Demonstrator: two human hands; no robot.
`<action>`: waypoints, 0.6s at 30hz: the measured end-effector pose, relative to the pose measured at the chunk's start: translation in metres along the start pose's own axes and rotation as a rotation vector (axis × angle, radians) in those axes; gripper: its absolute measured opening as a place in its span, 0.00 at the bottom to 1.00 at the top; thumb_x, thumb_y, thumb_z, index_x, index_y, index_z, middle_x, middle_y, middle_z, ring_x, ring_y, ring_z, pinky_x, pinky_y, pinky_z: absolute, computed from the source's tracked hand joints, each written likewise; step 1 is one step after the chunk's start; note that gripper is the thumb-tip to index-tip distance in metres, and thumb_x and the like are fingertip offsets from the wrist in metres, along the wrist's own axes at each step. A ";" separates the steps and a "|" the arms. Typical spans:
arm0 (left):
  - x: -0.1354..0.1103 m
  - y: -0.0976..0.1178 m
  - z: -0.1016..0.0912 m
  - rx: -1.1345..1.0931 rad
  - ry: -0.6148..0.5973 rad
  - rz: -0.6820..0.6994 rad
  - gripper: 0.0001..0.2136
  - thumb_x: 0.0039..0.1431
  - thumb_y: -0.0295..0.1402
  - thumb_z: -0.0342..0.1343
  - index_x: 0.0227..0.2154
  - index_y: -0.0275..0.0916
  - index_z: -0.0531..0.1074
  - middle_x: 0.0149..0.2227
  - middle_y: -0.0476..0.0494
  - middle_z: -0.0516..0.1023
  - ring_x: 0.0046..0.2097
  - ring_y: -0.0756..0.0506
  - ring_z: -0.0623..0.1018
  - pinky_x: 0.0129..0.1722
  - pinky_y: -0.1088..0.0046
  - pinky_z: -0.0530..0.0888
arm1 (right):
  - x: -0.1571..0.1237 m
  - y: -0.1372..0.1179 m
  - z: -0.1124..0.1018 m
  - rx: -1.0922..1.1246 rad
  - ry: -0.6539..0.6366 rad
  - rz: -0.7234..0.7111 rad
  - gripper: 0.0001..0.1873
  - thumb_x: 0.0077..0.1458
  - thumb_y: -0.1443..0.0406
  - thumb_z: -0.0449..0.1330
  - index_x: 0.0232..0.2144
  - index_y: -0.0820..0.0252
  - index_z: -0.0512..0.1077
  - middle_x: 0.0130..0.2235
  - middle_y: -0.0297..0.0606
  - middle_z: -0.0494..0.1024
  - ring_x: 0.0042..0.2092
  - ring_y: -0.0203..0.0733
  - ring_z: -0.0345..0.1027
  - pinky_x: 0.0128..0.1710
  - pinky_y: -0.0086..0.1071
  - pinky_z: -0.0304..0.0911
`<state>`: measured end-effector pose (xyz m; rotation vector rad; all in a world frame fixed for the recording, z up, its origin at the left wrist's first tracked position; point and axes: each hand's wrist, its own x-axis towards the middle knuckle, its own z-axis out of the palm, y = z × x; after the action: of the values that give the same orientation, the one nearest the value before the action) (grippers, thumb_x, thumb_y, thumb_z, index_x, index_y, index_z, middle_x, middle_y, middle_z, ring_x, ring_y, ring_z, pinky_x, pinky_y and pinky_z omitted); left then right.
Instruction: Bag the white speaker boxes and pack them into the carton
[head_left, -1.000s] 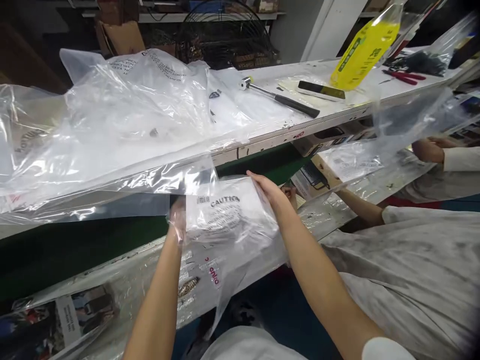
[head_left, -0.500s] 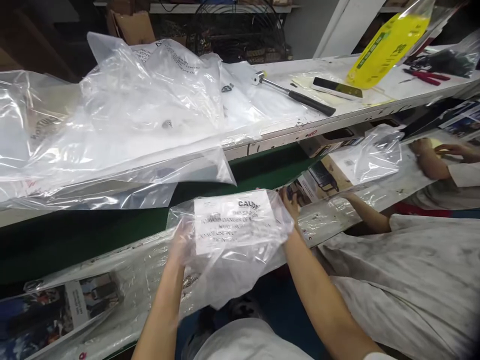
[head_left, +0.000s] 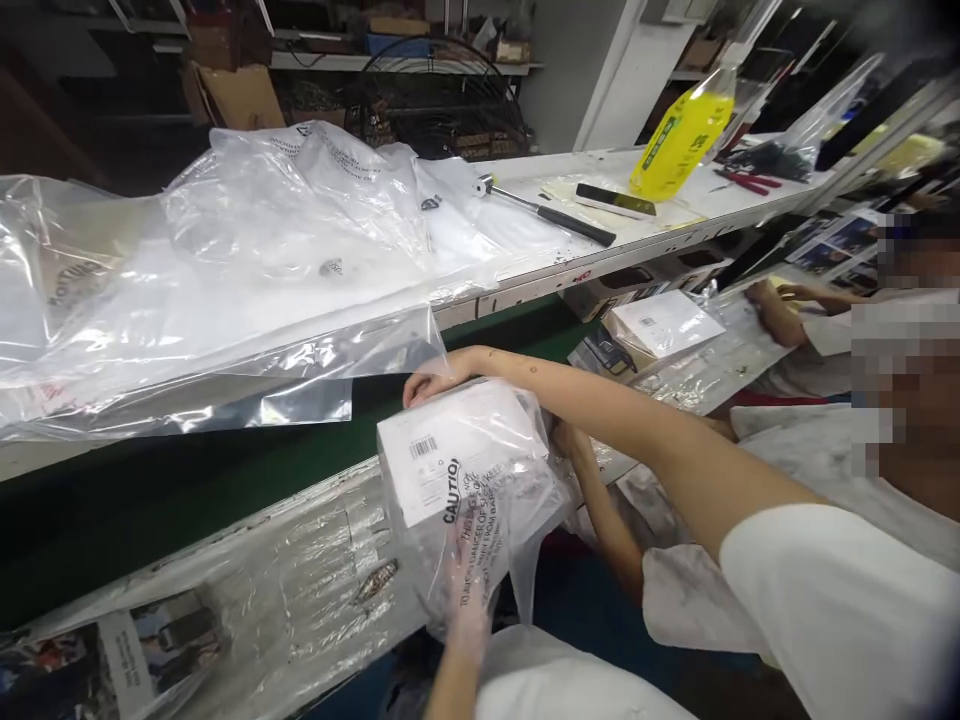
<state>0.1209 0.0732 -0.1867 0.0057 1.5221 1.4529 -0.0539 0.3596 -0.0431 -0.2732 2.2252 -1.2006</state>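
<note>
A white box with a barcode label lies tilted inside a clear plastic bag printed with a black caution text. My left hand is at the near side of the bagged box, its fingers blurred behind the film and pressed against it. From the right, my right arm crosses over the box, and my right hand is bent over its far edge, fingers curled. Beneath the box runs a ledge covered with crinkled clear film. Close to the box's right side is a co-worker's hand.
Large clear bags drape over the white shelf ahead. A black-handled hammer, a phone, a yellow bottle and red pliers lie farther right. Another white-topped box and co-workers are at right.
The bagged box has turned and its barcode side now faces up at left. My right hand has moved from its right side to its far edge. My left hand has moved to the near side.
</note>
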 end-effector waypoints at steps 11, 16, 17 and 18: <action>0.021 0.191 -0.098 0.255 0.123 0.648 0.31 0.60 0.59 0.50 0.55 0.42 0.75 0.61 0.38 0.73 0.62 0.36 0.71 0.65 0.57 0.64 | -0.139 0.030 0.185 0.610 1.433 0.299 0.42 0.59 0.34 0.43 0.60 0.52 0.68 0.64 0.43 0.66 0.65 0.55 0.59 0.66 0.48 0.54; 0.053 0.172 -0.025 0.010 0.416 0.537 0.31 0.58 0.60 0.48 0.43 0.35 0.77 0.47 0.36 0.81 0.51 0.36 0.78 0.54 0.60 0.74 | -0.125 0.027 0.189 0.919 0.986 0.033 0.48 0.57 0.30 0.35 0.60 0.50 0.69 0.59 0.40 0.74 0.63 0.54 0.62 0.64 0.47 0.58; 0.051 0.151 -0.020 -0.060 0.523 0.499 0.30 0.62 0.57 0.44 0.48 0.35 0.74 0.52 0.36 0.78 0.55 0.36 0.76 0.57 0.61 0.72 | -0.121 0.025 0.169 0.876 0.908 0.069 0.47 0.57 0.30 0.37 0.59 0.50 0.70 0.56 0.41 0.76 0.60 0.54 0.66 0.62 0.47 0.61; 0.046 0.126 -0.017 -0.109 0.606 0.467 0.28 0.66 0.52 0.40 0.54 0.36 0.69 0.58 0.36 0.74 0.60 0.37 0.72 0.61 0.61 0.69 | -0.114 0.023 0.147 0.823 0.845 0.114 0.46 0.58 0.31 0.38 0.57 0.52 0.72 0.52 0.42 0.79 0.57 0.53 0.70 0.59 0.46 0.65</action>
<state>0.0122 0.1231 -0.1232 -0.1691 2.0139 2.0325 0.1261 0.3208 -0.0774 0.8097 2.0477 -2.3086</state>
